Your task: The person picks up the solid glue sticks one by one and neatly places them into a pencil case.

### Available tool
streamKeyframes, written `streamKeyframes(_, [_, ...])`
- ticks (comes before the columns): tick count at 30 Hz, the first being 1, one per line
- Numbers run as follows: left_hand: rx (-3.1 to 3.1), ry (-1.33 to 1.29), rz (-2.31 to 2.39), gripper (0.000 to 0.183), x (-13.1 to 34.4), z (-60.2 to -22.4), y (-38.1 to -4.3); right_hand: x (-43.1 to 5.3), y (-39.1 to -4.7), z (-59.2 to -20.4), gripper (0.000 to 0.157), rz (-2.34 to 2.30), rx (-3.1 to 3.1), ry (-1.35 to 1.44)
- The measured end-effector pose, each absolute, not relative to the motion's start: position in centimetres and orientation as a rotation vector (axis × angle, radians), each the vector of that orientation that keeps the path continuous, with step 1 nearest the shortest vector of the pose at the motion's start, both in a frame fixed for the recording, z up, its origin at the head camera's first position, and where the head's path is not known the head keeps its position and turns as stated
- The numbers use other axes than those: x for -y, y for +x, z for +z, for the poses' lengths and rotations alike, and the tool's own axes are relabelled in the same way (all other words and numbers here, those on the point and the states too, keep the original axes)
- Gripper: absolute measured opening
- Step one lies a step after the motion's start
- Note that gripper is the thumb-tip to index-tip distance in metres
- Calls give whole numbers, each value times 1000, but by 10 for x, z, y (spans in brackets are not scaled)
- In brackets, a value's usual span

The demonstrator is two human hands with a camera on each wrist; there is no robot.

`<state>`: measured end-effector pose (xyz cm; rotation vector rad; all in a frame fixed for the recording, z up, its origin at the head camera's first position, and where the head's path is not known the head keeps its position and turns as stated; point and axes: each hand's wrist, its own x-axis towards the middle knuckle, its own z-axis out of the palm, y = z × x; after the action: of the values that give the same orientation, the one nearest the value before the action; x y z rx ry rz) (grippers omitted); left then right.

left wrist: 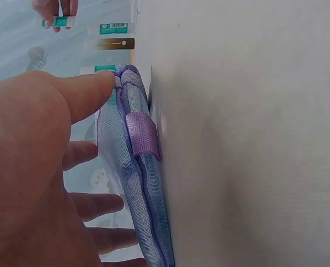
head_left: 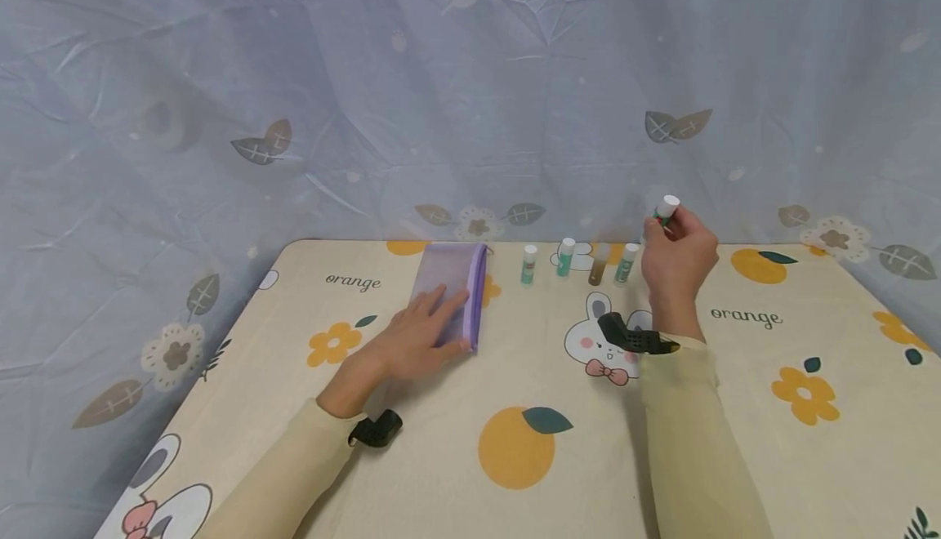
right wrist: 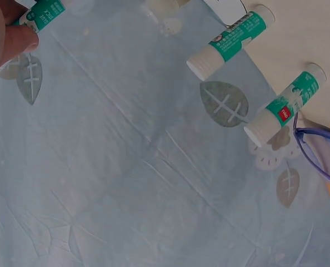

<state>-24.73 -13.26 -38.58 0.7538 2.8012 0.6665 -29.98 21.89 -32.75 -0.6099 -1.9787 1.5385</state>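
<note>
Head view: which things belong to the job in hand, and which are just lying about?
Belonging, I judge:
flat purple translucent pouch, touched by the left hand
green-and-white plastic glue stick, in the right hand
probably three matching upright glue sticks and the brown-labelled tube, untouched

Setting only:
cream patterned tablecloth
grey-blue leaf-patterned backdrop sheet

At nine o'clock the left hand [left wrist: 31, 161] spreads its fingers beside a blue-and-purple pouch [left wrist: 146, 186], thumb tip at the pouch's upper end, with a purple tab [left wrist: 143, 135] on its edge. Toward eleven o'clock appear a green-labelled tube [left wrist: 113, 29], a brown tube [left wrist: 116, 43] and, farther out, the right hand [left wrist: 54, 8] gripping a green-and-white tube [left wrist: 60, 21]. The worktop [left wrist: 254, 139] fills three o'clock.
</note>
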Motion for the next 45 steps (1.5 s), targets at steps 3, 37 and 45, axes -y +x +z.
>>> streamKeyframes(3, [-2804, 756, 662, 79, 133, -386, -247, -217, -300, -325, 44, 1547, 1977, -591])
streamKeyframes(37, [-2802, 744, 663, 81, 130, -385, -248, -191, -299, -312, 42, 1546, 1997, -491])
streamKeyframes(45, [-2807, 746, 660, 81, 130, -384, -246, -179, -300, -325, 42, 1561, 2009, -536])
